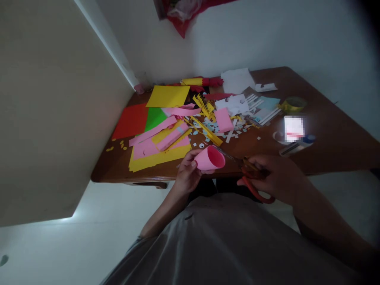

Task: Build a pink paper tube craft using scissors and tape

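The scene is dimly lit, and the counter (326, 118) beyond the right hand (276, 178) is shadowed. Dark vignetting and curved distortion are seen at the edges; a patch is pixelated.

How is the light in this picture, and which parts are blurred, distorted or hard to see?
Head view: dim overall, with dark vignetting at the right corners; the table edges bow from wide-angle distortion. The pink paper roll in the left hand reads clearly; the right hand and red scissors are darker and soft. One small patch on the table is pixelated, unreadable.
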Tool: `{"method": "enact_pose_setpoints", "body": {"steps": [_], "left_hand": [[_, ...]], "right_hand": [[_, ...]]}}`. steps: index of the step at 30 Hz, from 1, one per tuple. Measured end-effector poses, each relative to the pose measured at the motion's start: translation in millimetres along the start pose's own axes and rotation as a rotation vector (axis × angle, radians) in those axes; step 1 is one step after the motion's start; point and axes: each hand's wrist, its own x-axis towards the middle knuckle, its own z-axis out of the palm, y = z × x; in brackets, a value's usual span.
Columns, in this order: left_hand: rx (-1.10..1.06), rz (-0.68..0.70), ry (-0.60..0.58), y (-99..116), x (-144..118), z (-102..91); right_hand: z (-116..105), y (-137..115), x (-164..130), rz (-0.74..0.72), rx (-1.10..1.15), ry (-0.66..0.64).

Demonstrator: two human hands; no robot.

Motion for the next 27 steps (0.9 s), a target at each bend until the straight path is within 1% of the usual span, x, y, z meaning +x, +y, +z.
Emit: {"method": "enact_pose_setpoints", "body": {"steps": [5, 11, 15, 20, 23, 27], "left_hand": [[0.038, -0.005, 0.009, -1.2, 0.2, -3.4], [-0.004, -0.030, -0.068, -0.5, 1.4, -1.7], [-0.028, -0.070, -0.088, 0.7, 1.1, 1.3], [-0.051, -0.099, -0.109, 0.2, 0.9, -0.5], [-0.047, -0.106, -0.100, 0.4, 0.3, -1.3], [-0.056, -0.133, -0.046, 1.1, 1.6, 0.3]], "right_hand": [[-0.8, -0.2, -1.0, 0.001, 0.024, -0.014], [-1.5, -2.1, -0.7, 0.030, 0.015, -0.024], [-0.4, -0.7, -0.2, 0.000, 0.006, -0.027], [1.3, 1.9, -0.3, 0.002, 0.018, -0.044], [1.6, 2.3, -0.6, -0.002, 0.014, -0.032], [1.4, 3.9, 0.1, 0.000, 0.021, -0.028]]}}
